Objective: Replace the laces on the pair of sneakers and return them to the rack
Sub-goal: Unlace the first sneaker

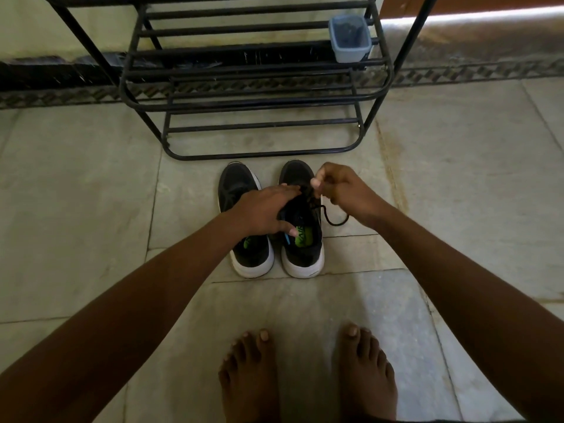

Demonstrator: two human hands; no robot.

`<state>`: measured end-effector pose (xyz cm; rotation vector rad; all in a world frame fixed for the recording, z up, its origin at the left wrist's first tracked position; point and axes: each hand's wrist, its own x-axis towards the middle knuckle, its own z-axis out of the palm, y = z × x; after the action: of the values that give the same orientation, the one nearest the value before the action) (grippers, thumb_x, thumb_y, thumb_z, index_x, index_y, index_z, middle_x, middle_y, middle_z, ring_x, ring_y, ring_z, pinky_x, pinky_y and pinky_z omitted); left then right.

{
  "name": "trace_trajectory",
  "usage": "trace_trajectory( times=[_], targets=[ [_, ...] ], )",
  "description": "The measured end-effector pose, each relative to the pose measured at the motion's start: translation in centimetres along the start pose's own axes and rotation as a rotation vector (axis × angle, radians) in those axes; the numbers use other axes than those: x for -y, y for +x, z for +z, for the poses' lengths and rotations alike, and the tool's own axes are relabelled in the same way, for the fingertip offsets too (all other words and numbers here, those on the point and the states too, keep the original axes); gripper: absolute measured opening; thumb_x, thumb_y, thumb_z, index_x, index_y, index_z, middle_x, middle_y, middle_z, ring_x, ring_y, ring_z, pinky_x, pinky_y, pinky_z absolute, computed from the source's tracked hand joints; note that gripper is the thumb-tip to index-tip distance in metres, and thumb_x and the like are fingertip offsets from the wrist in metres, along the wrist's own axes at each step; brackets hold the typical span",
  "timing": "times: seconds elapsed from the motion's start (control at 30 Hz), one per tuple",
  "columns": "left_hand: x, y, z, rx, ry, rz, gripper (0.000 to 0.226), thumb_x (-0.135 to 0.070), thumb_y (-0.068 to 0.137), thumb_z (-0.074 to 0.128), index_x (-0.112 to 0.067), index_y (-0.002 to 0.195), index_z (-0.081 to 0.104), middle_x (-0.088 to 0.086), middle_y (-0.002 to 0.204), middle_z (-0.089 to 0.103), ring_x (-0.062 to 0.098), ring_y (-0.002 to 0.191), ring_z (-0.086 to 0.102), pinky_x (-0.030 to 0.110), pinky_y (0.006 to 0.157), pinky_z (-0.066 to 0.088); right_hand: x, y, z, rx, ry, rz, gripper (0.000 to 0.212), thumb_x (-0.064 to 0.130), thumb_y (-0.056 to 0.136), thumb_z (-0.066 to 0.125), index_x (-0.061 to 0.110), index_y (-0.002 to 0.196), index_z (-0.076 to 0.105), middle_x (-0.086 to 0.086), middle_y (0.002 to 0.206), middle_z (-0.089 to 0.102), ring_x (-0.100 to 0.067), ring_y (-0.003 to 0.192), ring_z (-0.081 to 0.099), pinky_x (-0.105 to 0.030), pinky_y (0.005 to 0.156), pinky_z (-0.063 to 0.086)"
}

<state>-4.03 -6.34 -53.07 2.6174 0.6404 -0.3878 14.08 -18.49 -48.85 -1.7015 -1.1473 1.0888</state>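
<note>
Two black sneakers with white soles and green insoles stand side by side on the floor, toes toward the rack: the left sneaker and the right sneaker. My left hand grips the right sneaker across its tongue, thumb inside the opening. My right hand pinches the black lace above the eyelets; a loop of the lace trails onto the floor to the right of the shoe. The black metal shoe rack stands just beyond the sneakers.
A small light-blue plastic tub sits on a rack shelf at the right. The floor is pale stone tile with a dark patterned border along the wall. My bare feet stand near the bottom edge.
</note>
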Motion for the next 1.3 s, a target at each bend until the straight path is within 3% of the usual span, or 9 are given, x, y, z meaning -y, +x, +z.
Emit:
trace_trajectory(
  times=[0.23, 0.33, 0.47, 0.63, 0.77, 0.87, 1.07, 1.17, 1.3],
  targets=[
    [-0.3, 0.0, -0.1, 0.023, -0.009, -0.019, 0.105, -0.059, 0.081, 0.076, -0.025, 0.163, 0.020, -0.001, 0.169, 0.024, 0.018, 0.156, 0.019, 0.051, 0.119, 0.034, -0.5, 0.8, -1.1, 0.125, -0.643, -0.036, 0.011, 0.026, 0.087, 0.079, 0.015, 0.085, 0.077, 0.006, 0.076, 0.064, -0.005, 0.070, 0.060, -0.019, 0.068, 0.040],
    [-0.4, 0.1, -0.2, 0.019, -0.014, -0.020, 0.106, -0.059, 0.080, 0.078, -0.026, 0.163, 0.021, 0.000, 0.168, 0.027, 0.020, 0.155, 0.022, 0.053, 0.118, 0.036, -0.6, 0.3, -0.6, -0.015, -0.461, -0.183, 0.008, 0.019, 0.090, 0.075, 0.014, 0.084, 0.075, 0.002, 0.081, 0.060, -0.005, 0.075, 0.055, -0.011, 0.070, 0.040],
    [-0.5, 0.1, -0.3, 0.014, -0.027, -0.019, 0.104, -0.057, 0.080, 0.079, -0.029, 0.162, 0.022, -0.001, 0.167, 0.029, 0.020, 0.155, 0.022, 0.052, 0.117, 0.037, -0.9, -0.5, -0.3, -0.127, 0.166, -0.007, 0.020, 0.016, 0.105, 0.053, 0.009, 0.087, 0.059, -0.014, 0.091, 0.070, -0.021, 0.088, 0.069, -0.029, 0.083, 0.051],
    [-0.5, 0.1, -0.2, 0.026, -0.004, -0.033, 0.104, -0.059, 0.081, 0.078, -0.028, 0.163, 0.022, -0.003, 0.169, 0.023, 0.017, 0.156, 0.019, 0.049, 0.119, 0.034, -0.3, -0.3, -0.1, -0.160, 0.453, 0.033, 0.025, 0.013, 0.110, 0.038, 0.014, 0.086, 0.046, 0.004, 0.063, 0.045, -0.009, 0.056, 0.045, -0.026, 0.060, 0.038],
    [-0.4, 0.2, -0.1, 0.023, -0.011, -0.033, 0.105, -0.061, 0.079, 0.078, -0.029, 0.162, 0.021, -0.003, 0.168, 0.027, 0.019, 0.155, 0.022, 0.052, 0.116, 0.038, -0.1, 0.5, -0.1, -0.028, -0.323, -0.149, 0.012, 0.023, 0.097, 0.064, 0.014, 0.093, 0.057, 0.003, 0.080, 0.061, -0.009, 0.070, 0.058, -0.022, 0.062, 0.046],
    [-0.2, 0.3, 0.0, 0.024, -0.017, -0.026, 0.107, -0.062, 0.078, 0.078, -0.030, 0.162, 0.020, -0.003, 0.167, 0.029, 0.019, 0.155, 0.023, 0.052, 0.116, 0.038, -0.5, 1.4, -0.4, 0.206, -0.820, -0.233, 0.029, 0.020, 0.083, 0.079, 0.010, 0.106, 0.063, -0.006, 0.099, 0.061, -0.022, 0.088, 0.058, -0.031, 0.076, 0.049],
    [-0.4, 0.2, 0.0, 0.025, -0.016, -0.033, 0.105, -0.062, 0.079, 0.077, -0.030, 0.162, 0.021, -0.003, 0.168, 0.027, 0.017, 0.155, 0.022, 0.051, 0.117, 0.037, -1.4, 1.4, 0.6, 0.160, -1.034, -0.337, 0.022, 0.012, 0.091, 0.066, 0.010, 0.113, 0.067, -0.013, 0.114, 0.060, -0.028, 0.096, 0.064, -0.041, 0.081, 0.058],
    [-0.5, 0.0, -0.1, 0.028, -0.020, -0.036, 0.105, -0.061, 0.080, 0.077, -0.029, 0.162, 0.021, -0.003, 0.168, 0.026, 0.017, 0.155, 0.021, 0.051, 0.117, 0.037, -1.4, 1.0, 0.2, 0.143, -0.908, -0.364, 0.013, 0.010, 0.086, 0.068, 0.009, 0.098, 0.072, -0.010, 0.104, 0.056, -0.025, 0.089, 0.058, -0.040, 0.074, 0.054],
    [-0.6, -0.3, -0.2, 0.025, -0.024, -0.040, 0.104, -0.059, 0.081, 0.077, -0.029, 0.163, 0.020, -0.005, 0.169, 0.023, 0.015, 0.156, 0.019, 0.050, 0.119, 0.035, -1.4, -0.8, 0.1, -0.182, -0.208, -0.101, 0.014, -0.002, 0.079, 0.067, 0.009, 0.071, 0.068, -0.006, 0.090, 0.050, -0.021, 0.085, 0.052, -0.034, 0.076, 0.047]
  ],
)
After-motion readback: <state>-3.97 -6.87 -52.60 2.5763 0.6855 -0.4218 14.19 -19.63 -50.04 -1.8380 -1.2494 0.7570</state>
